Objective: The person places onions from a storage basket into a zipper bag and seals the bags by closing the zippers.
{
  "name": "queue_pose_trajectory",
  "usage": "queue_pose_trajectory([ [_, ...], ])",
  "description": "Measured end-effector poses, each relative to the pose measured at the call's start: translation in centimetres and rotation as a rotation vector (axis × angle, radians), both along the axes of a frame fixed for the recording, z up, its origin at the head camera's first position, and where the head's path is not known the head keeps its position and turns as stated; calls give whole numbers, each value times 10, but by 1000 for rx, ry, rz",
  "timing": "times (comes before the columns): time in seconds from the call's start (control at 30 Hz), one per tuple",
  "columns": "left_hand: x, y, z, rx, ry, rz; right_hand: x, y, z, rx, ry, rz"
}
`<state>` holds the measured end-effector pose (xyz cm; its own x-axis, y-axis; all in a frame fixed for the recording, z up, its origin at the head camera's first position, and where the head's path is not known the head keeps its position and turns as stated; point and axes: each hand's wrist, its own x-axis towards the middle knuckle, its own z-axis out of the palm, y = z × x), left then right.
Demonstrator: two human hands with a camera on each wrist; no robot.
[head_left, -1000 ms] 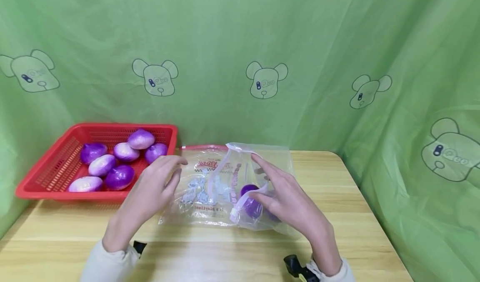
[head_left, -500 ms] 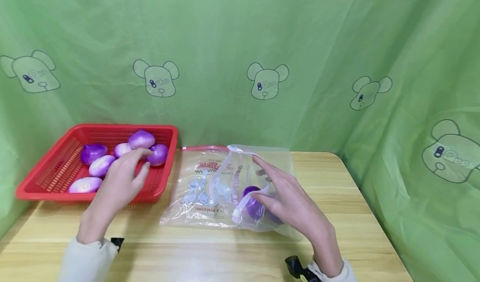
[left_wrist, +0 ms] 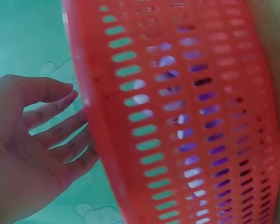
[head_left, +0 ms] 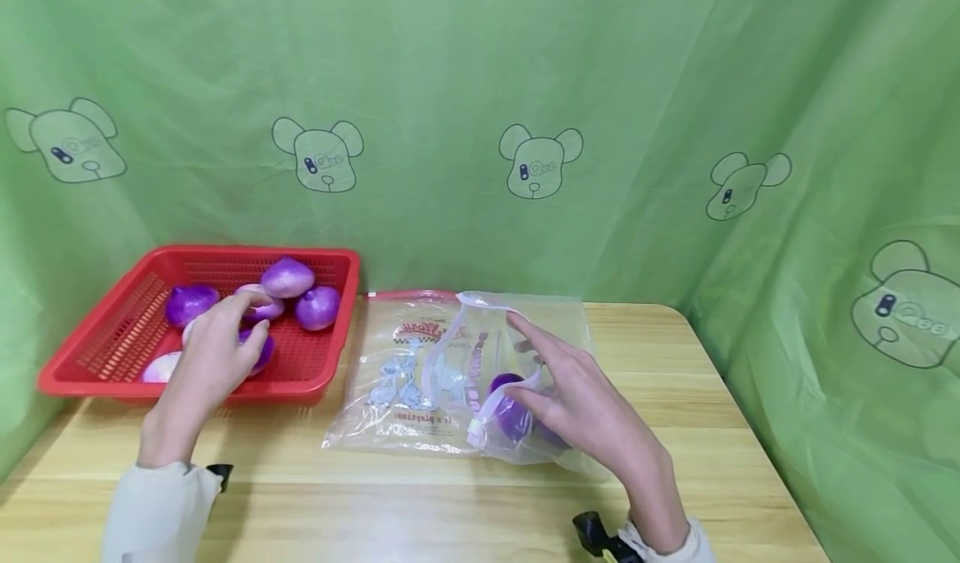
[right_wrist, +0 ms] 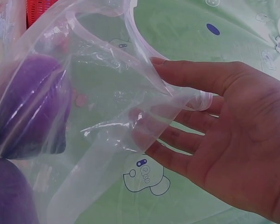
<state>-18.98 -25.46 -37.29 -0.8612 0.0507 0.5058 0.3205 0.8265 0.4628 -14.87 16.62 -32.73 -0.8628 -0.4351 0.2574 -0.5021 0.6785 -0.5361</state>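
Note:
My left hand (head_left: 213, 351) reaches over the red basket (head_left: 347, 296), its fingers loosely bent above several purple-and-white onions. A purple onion (head_left: 262, 351) lies partly hidden beneath the thumb, and a paler onion (head_left: 264, 306) is by the fingertips. In the left wrist view, the palm and fingers (left_wrist: 35, 100) show beyond the basket's rim with nothing in them. My right hand (head_left: 581, 388) holds the mouth of a clear zip bag (head_left: 408, 363), thumb and forefinger spread at its edges. Inside the bag sit purple onions (right_wrist: 35, 107), seen through the plastic.
The wooden table (head_left: 420, 513) carries the basket at the left and the bag in the middle. Behind and to the right hangs a green curtain (head_left: 427, 63) printed with bear heads. At the basket's back right corner lies another onion (head_left: 288, 277).
My left hand has moved left from above the bag to over the onions in the basket. The right hand has stayed at the bag's mouth.

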Motion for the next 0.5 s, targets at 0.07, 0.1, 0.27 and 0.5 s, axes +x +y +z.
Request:
queue_pose_trajectory([
  [0.07, -3, -4, -4, -7, 6, 9, 0, 0, 0, 3, 1, -4],
  [0.1, -4, -6, -6, -9, 13, 11, 0, 1, 0, 6, 1, -7],
  [0.27, -12, -16, -20, -47, 49, 30, 0, 0, 0, 12, -2, -9],
  [0.5, -13, -25, -33, -101, -69, 127, 0, 0, 0, 15, -1, -4],
])
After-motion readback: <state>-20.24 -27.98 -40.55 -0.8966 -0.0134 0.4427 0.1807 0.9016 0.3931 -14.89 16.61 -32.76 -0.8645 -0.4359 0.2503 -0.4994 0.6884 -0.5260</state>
